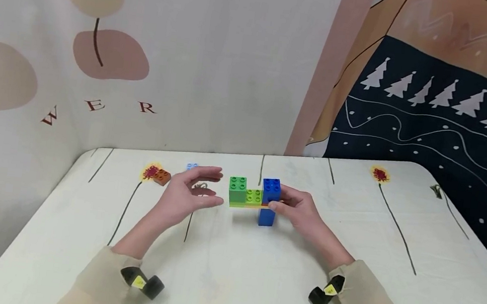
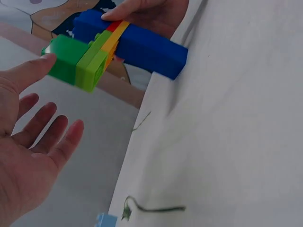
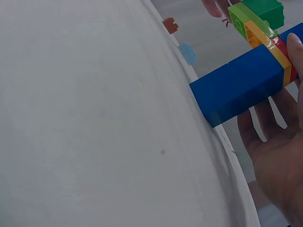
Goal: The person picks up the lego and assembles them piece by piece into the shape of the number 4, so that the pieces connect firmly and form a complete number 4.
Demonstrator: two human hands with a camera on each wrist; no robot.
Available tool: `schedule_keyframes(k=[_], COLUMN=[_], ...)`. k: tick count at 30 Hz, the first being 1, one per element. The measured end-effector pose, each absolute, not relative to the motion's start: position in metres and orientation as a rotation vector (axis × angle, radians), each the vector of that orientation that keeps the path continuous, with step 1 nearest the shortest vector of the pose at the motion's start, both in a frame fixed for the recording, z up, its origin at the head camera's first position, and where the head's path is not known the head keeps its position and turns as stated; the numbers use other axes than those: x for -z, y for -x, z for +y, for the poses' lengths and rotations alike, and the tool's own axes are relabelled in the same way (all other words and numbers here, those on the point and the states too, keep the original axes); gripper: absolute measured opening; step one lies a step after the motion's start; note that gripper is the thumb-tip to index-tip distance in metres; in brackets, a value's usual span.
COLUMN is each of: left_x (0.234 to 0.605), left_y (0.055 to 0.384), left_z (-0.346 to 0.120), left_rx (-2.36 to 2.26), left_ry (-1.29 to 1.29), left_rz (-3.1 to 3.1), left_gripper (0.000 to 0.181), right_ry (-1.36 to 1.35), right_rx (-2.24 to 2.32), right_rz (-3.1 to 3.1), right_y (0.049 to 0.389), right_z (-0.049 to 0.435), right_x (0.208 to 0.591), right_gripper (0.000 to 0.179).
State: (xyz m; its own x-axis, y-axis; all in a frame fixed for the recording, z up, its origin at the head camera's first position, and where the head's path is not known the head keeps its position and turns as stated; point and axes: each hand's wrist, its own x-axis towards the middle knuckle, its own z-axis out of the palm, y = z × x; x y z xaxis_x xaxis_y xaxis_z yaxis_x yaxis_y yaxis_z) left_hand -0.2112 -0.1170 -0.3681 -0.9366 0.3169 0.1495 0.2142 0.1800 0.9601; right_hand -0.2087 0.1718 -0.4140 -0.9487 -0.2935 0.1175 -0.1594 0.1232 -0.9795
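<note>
In the head view my right hand point(image 1: 302, 211) holds a toy-brick structure at its upper blue brick point(image 1: 271, 192), thumb in front. Thin red, orange and lime pieces point(image 1: 253, 196) stretch leftward from this column, and a green brick point(image 1: 237, 188) caps the far end. Below the thin layers the blue column point(image 3: 236, 85) continues down, its lower end close to the table. My left hand point(image 1: 185, 193) is beside the green end with thumb and fingers spread and nothing between them. From the left wrist, its thumb point(image 2: 38, 71) overlaps the green brick's edge.
Behind the left hand, an orange-brown brick point(image 1: 162, 177) and a light blue brick point(image 1: 192, 166) lie on the table. A white cloth point(image 1: 219, 276) printed with flowers covers the tabletop. Patterned fabric point(image 1: 235, 70) hangs along the table's back edge.
</note>
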Motion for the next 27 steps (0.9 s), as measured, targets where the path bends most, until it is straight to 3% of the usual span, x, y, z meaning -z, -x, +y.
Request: schedule_keyframes(k=[11, 21, 27], left_x=[0.376, 0.396, 0.404], left_y=[0.233, 0.252, 0.259], left_z=[-0.163, -0.2, -0.211], left_rx=[-2.081, -1.895, -1.788], left_ry=[-0.203, 0.139, 0.216], left_rz=[2.634, 2.857, 2.795], left_gripper=[0.049, 0.048, 0.064], right_ry=[0.468, 0.486, 0.474], right_rx=[1.953, 1.962, 1.956], right_rz=[2.286, 2.27, 2.272], right_y=[0.209, 0.209, 0.21], right_z=[0.173, 0.172, 0.173], right_x=[0.412, 0.414, 0.415], right_gripper=[0.047, 0.046, 0.047])
